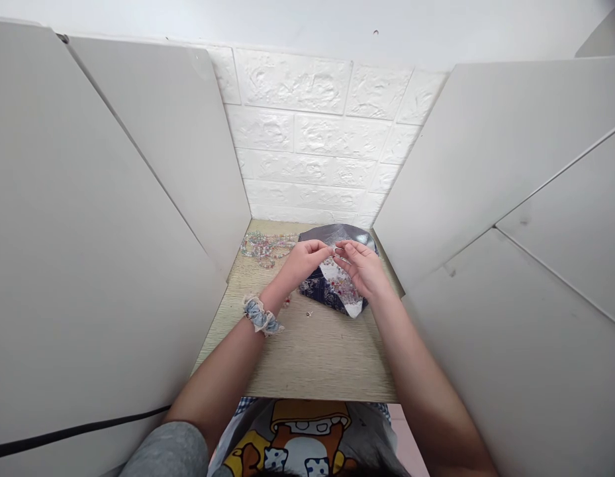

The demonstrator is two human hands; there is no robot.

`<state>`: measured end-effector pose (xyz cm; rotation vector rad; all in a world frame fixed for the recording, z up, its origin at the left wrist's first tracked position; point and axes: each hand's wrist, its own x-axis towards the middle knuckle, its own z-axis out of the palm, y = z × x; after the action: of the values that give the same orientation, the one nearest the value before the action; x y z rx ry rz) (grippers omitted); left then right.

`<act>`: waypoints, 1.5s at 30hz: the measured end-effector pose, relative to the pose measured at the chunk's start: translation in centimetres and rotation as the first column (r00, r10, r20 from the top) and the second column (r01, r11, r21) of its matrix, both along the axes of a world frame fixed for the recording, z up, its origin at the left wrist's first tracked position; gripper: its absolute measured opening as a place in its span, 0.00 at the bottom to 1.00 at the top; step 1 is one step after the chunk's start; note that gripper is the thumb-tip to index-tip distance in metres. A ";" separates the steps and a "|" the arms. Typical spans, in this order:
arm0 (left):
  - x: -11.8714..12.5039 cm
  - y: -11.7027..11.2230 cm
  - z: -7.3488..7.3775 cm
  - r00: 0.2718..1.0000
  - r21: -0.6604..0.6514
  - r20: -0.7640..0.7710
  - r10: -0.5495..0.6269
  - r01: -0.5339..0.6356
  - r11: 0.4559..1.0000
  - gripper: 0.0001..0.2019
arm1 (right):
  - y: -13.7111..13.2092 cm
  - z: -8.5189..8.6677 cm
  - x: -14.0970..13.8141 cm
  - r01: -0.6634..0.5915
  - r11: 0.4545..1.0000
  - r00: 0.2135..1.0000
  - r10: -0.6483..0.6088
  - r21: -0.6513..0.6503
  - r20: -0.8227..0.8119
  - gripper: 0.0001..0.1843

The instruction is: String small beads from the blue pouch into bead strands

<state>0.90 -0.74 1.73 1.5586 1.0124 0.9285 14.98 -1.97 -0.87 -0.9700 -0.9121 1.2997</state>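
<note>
A: White panels (113, 218) box in a wood-grain tabletop (312, 361), and a white faux-brick wall (312, 132) rises beyond its far edge. What lies on the table?

B: A dark blue patterned cloth (320, 291) sits toward the far right corner, with a white patch (337, 275) on it and a scatter of pink beads (343, 286) on that patch. A tangle of multicoloured bead strands (266, 248) lies by the far left corner.

A: Where are the hands?

B: The left hand (304, 262) and right hand (361, 268) are raised over the near-left part of the cloth, close together. The left fingers (320, 249) are drawn together, and the right fingers (347, 250) are gently curved, with their tips just beside the left fingertips.

A: Are they pinching something?

B: It looks like a small pinch, but whatever is there is too tiny to make out, so I can't tell. The pink beads lie just below the right fingers, and the strands are well to the left.

A: Anything else nearby?

B: Two loose beads (308, 313) sit on the bare wood near the cloth. A denim-and-lace scrunchie (260, 316) circles the left wrist.
</note>
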 end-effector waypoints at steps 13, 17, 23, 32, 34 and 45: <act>0.3 -0.2 -0.1 0.998 0.092 0.006 -0.055 0.055 0.994 0.10 | 0.0 -0.4 -0.4 -0.088 0.996 0.981 0.092 0.033 -0.168 0.07; 0.2 -0.2 -0.2 0.998 0.098 0.001 -0.062 0.062 0.993 0.11 | 0.0 -0.5 -0.5 -0.096 0.995 0.974 0.101 0.033 -0.201 0.07; 0.3 -0.2 -0.3 0.998 0.112 0.004 -0.066 0.065 0.992 0.11 | 0.2 -0.8 -0.6 -0.096 0.995 0.965 0.103 0.042 -0.242 0.07; 0.3 -0.3 -0.3 0.998 0.120 0.011 -0.065 0.063 0.991 0.10 | 0.3 -1.0 -1.0 -0.099 0.994 0.949 0.107 0.042 -0.297 0.09; 0.3 -0.3 -0.2 0.998 0.111 0.009 -0.070 0.069 0.992 0.10 | 0.3 -1.0 -1.1 -0.099 0.994 0.947 0.105 0.036 -0.304 0.09; 0.4 -0.3 -0.5 0.997 0.118 0.044 -0.060 0.055 0.991 0.12 | 0.3 -1.2 -1.4 -0.122 0.992 0.933 0.129 0.042 -0.336 0.07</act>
<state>1.30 -1.05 1.23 1.6463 0.8886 0.9950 13.58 -1.68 -2.11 -0.6510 -0.7264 1.5068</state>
